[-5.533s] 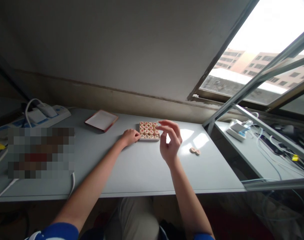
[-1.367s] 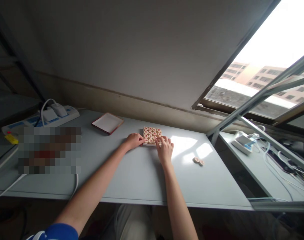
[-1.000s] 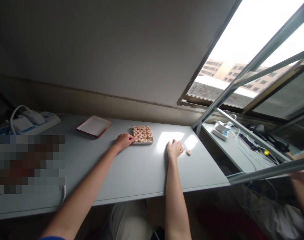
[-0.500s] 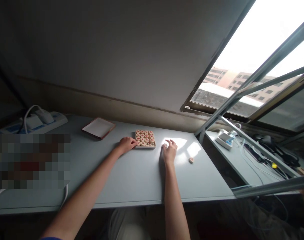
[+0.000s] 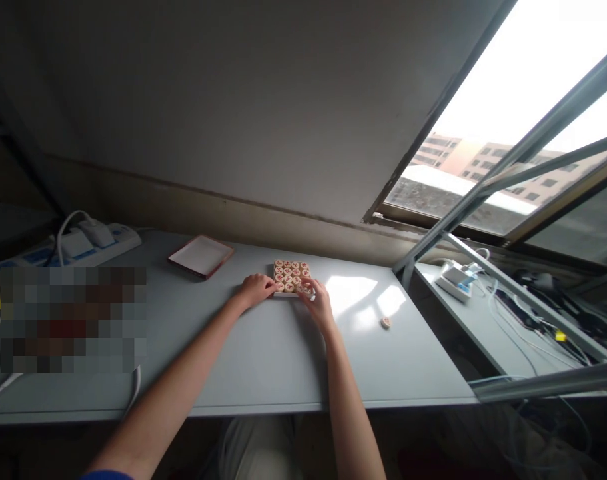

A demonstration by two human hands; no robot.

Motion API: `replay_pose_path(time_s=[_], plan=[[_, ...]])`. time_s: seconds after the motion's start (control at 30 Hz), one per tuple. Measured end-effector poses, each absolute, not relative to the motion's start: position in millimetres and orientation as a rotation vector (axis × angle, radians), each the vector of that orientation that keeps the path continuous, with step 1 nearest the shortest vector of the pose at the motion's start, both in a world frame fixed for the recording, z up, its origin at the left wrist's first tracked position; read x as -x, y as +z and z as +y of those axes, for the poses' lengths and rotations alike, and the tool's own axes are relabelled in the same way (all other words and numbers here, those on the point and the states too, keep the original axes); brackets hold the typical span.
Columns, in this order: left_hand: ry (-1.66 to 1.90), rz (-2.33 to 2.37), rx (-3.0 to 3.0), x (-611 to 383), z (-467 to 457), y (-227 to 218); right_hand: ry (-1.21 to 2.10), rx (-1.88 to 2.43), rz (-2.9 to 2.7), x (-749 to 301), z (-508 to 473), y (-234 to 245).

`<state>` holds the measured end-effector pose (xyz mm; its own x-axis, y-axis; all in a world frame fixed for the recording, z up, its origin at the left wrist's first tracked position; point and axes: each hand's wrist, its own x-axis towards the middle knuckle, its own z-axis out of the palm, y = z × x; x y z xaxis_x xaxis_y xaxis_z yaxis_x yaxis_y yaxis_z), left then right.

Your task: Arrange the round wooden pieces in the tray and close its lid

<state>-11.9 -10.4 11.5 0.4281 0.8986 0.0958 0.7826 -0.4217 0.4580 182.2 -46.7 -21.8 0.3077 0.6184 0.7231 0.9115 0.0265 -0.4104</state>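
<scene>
Rows of round wooden xiangqi pieces [image 5: 288,271] with red characters fill a shallow white box [image 5: 286,295]. At its front left corner, the closed fingers of my left hand [image 5: 256,289] grip the edge. My right hand [image 5: 320,304] reaches over the front right corner with curled fingers, pinching a xiangqi piece [image 5: 304,289] at the top of the front row. Its fingers partly cover that piece, so whether it rests flat cannot be made out. A single xiangqi piece [image 5: 386,323] lies on the table to the right.
A box lid [image 5: 201,256], pale inside with a reddish rim, lies at the back left of the grey table [image 5: 263,373]. Power strips stand at the left [image 5: 126,239] and on the right-hand table [image 5: 454,281]. A metal frame [image 5: 438,227] rises at the right.
My right hand has moved left from the bare table to the box's front right corner, bringing a xiangqi piece. My left hand stays at the box. The view has shifted slightly.
</scene>
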Motion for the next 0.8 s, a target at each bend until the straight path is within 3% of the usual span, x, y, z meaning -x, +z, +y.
replay_pose_path(time_s=[0.4, 0.53, 0.7, 0.8], plan=[[0.486, 1.422, -2.37, 13, -9, 8, -0.213, 1.721, -1.825, -177, -70, 11], [0.472, 1.433, -2.361, 14, -10, 11, -0.279, 1.796, -1.691, -192, -75, 20], [0.47, 1.389, -2.363, 14, -11, 14, -0.625, 2.188, -1.161, -259, -98, 10], [0.449, 1.415, -2.353, 13, -10, 13, -0.518, 2.399, -1.106, -299, -117, -9]])
